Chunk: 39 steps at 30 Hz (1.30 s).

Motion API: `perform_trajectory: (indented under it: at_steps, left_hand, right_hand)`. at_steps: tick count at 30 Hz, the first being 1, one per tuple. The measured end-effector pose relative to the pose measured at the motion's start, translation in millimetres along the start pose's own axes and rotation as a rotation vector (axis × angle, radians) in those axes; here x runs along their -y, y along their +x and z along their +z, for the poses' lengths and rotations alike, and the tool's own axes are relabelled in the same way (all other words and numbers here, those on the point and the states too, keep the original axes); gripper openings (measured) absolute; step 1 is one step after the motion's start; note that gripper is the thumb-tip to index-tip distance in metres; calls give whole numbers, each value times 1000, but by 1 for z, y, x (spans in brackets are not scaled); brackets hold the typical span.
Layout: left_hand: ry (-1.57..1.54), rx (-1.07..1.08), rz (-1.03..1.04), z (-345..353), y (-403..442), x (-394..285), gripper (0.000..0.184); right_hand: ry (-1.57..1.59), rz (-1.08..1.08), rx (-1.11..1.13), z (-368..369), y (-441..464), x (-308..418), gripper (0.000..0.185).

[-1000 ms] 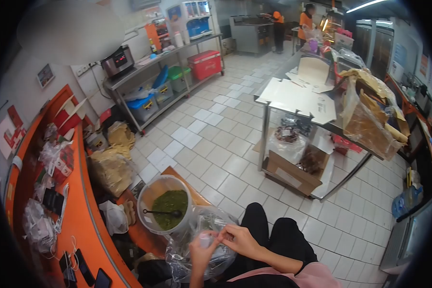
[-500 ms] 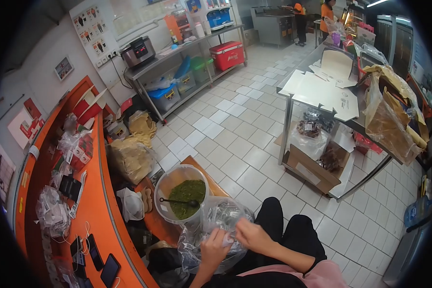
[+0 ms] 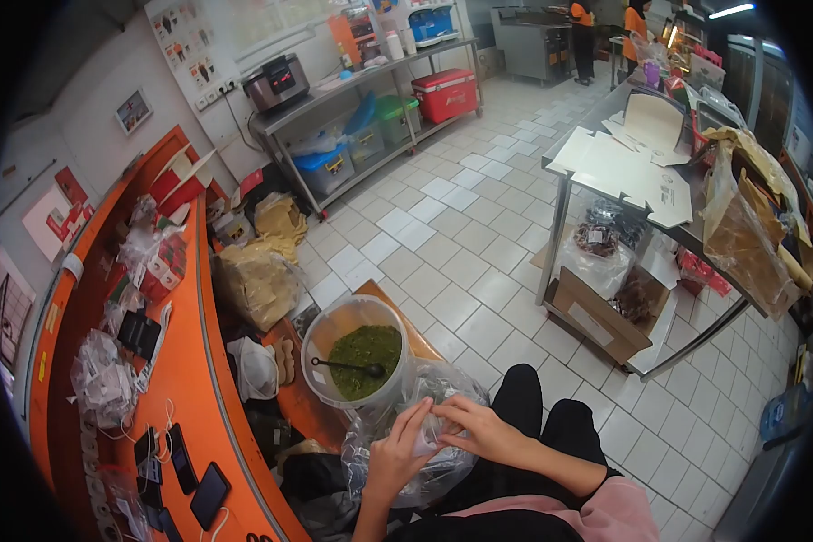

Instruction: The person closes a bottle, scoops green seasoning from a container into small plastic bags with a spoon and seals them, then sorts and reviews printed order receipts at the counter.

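Note:
My left hand (image 3: 399, 452) and my right hand (image 3: 480, 431) meet above my lap. Between their closed fingers is a small whitish translucent plastic piece (image 3: 427, 441); its exact kind is hard to make out. Under and around the hands spreads a large clear plastic bag (image 3: 456, 375), with more clear plastic inside. Just beyond the left hand stands a translucent white bucket (image 3: 401, 372), partly filled with chopped green food (image 3: 361, 341). A black ladle (image 3: 370, 369) lies on the green food, its handle toward the bucket's left side.
The bucket stands on an orange bench (image 3: 397, 303). To the left runs an orange counter (image 3: 190, 379) carrying phones (image 3: 209, 495), cables and plastic bags. At right is a metal table (image 3: 596, 167) with cardboard sheets, a cardboard box (image 3: 596, 321) beneath. Two people in orange tops (image 3: 582, 13) stand far back.
The view has shifted slightly, so the surroundings sit farther right. My hands have risen a little; the right fingers have spread along the plastic piece, and the left fingers have straightened upward.

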State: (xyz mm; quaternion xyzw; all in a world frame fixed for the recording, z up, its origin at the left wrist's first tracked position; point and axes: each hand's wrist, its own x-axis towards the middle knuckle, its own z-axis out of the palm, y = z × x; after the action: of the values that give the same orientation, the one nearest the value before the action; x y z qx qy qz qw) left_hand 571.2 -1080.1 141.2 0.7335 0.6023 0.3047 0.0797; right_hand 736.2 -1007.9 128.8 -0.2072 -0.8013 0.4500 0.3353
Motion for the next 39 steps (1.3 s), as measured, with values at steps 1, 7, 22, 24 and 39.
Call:
perform_trajectory:
  at_steps: [1,7,22,24,39]
  left_hand:
    - [9,-16,-14,-1,0,1,69]
    - [-64,-79,-131,-8,-8,22,66]
    - [-369,-439,-414,-29,-41,100,73]
    - [-485,-557,-492,-27,-46,106,70]
    - [-739,-671,-593,-26,-53,127,68]
  right_hand:
    - [-9,53,41,-1,2,2,38]
    - [-386,-13,155,7,28,9,41]
    - [-69,-79,264,111,234,-78,21]
    - [-385,-153,323,174,252,-163,24]
    - [-160,-197,-54,184,255,-180,11]
